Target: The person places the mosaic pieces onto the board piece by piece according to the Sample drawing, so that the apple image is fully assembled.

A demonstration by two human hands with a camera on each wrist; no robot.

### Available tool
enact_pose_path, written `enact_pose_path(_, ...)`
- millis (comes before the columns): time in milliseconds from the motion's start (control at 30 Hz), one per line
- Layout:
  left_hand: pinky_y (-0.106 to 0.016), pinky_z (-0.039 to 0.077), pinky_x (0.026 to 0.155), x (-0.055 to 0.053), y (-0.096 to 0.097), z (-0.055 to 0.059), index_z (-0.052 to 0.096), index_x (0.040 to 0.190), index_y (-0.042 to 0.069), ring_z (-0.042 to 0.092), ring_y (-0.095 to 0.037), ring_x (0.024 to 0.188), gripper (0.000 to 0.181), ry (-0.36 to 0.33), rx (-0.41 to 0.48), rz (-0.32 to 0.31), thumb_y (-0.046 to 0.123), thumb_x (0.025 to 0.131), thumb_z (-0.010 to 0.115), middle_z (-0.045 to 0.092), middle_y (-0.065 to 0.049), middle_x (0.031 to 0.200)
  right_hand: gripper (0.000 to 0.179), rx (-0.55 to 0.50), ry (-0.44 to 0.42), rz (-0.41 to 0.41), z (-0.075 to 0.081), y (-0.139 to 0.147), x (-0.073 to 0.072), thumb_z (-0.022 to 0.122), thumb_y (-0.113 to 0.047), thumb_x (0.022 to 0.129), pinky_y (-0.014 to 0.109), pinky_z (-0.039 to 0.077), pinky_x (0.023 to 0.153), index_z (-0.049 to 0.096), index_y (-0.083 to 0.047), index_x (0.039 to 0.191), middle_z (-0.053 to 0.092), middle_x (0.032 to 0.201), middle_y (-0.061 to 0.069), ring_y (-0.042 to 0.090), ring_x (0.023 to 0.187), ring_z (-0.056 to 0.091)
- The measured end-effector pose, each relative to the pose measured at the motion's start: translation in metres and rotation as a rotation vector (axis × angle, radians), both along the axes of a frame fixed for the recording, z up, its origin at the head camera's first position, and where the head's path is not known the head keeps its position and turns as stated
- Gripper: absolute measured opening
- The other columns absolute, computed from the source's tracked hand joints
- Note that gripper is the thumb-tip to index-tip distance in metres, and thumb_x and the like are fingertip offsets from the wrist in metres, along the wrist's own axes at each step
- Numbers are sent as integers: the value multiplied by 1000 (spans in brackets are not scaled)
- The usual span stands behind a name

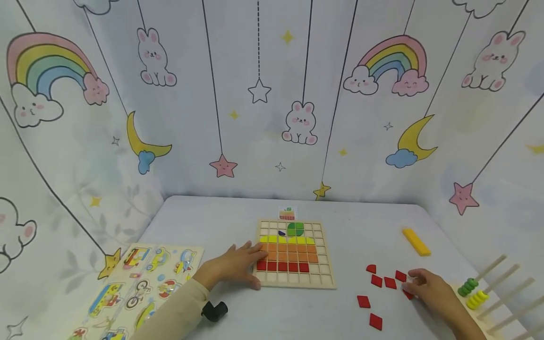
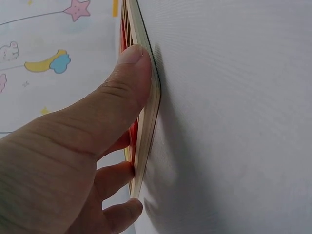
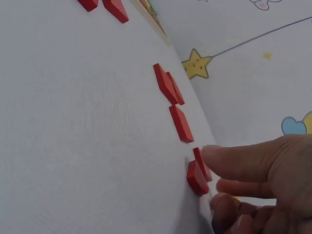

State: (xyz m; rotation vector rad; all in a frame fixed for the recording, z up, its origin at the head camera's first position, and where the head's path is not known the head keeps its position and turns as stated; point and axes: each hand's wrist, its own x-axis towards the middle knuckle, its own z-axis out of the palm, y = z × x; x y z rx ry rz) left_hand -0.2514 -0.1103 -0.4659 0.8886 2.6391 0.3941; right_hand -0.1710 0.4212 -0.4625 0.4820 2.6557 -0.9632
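A wooden grid board (image 1: 327, 282) lies on the table, with green, yellow, orange and red pieces in its cells. My left hand (image 1: 238, 267) rests at its left side. The thumb (image 2: 131, 73) touches the board's edge, and the other fingers spread over its side. To the right, several red diamond tiles (image 1: 376, 280) and a red rounded piece (image 1: 371, 268) lie scattered. My right hand (image 1: 431, 290) hovers over the rightmost red tile (image 1: 409, 293), partly covering it. In the right wrist view, a gap shows between the thumb (image 3: 239, 161) and the curved fingers.
A small picture card (image 1: 287, 213) lies behind the board. At left is a vehicle puzzle board (image 1: 127, 288), near a black object (image 1: 214, 311). A yellow-orange block (image 1: 416, 242) lies back right. A peg stand with green and yellow rings (image 1: 477, 299) stands at the right edge.
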Motion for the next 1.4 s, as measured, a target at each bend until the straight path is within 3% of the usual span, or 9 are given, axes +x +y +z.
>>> enact_pose_path(133,-70,19,118,-1,1,2,44,156,27,22,-36,155,90,19,-13,-2,63,81,76,28,-1,168,75,57,-29,53,1,3,2,82,-45,83,46,55,82,57,9,128,66,105,16,25,92,58)
enact_pose_path(300,-71,19,118,-2,2,3,44,156,26,22,-36,155,89,13,-13,7,62,81,77,29,-2,168,75,115,12,77,-2,0,-3,73,-50,91,39,55,73,52,8,135,65,96,10,21,84,57)
enact_pose_path(500,-71,19,118,0,3,-1,44,156,26,21,-36,155,89,-4,-12,5,63,81,76,29,-2,167,43,53,55,28,-3,-6,-9,72,-31,95,32,53,68,60,3,119,63,92,6,21,83,56)
enact_pose_path(700,-71,20,117,0,4,0,45,155,26,23,-37,155,89,10,-17,3,61,81,77,30,-2,167,44,-335,150,-141,3,-13,-11,59,-30,104,27,55,67,50,-1,137,63,94,3,20,80,56)
enact_pose_path(800,-71,20,117,1,4,1,45,155,26,23,-37,155,88,8,-15,6,60,81,78,30,-2,167,38,-583,199,-177,5,-24,-15,59,-32,105,22,58,74,57,-17,140,66,96,-2,16,82,60)
enact_pose_path(900,-71,19,117,1,3,2,46,155,26,22,-37,155,88,9,-14,11,60,81,78,30,-2,167,26,-813,257,-154,6,-41,-20,63,-27,103,20,59,78,69,-25,128,71,98,-3,12,85,68)
enact_pose_path(1033,-71,18,118,1,2,1,46,155,26,22,-37,155,89,6,-9,15,59,80,79,30,-2,167,29,-997,281,-80,9,-73,-29,64,-17,102,19,59,78,67,-16,131,77,101,2,12,86,75)
enact_pose_path(1267,-71,18,118,1,3,1,45,155,26,22,-37,155,89,0,-1,13,60,80,78,29,-2,168,58,-1000,183,-44,12,-135,-42,70,-16,98,18,58,76,45,-2,149,77,107,7,12,85,73)
enact_pose_path(1400,-71,18,118,1,4,0,45,155,26,22,-36,155,89,-3,2,13,59,80,79,29,-1,168,56,-847,127,44,4,-163,-41,70,-16,97,20,56,67,48,0,146,72,102,9,15,76,65)
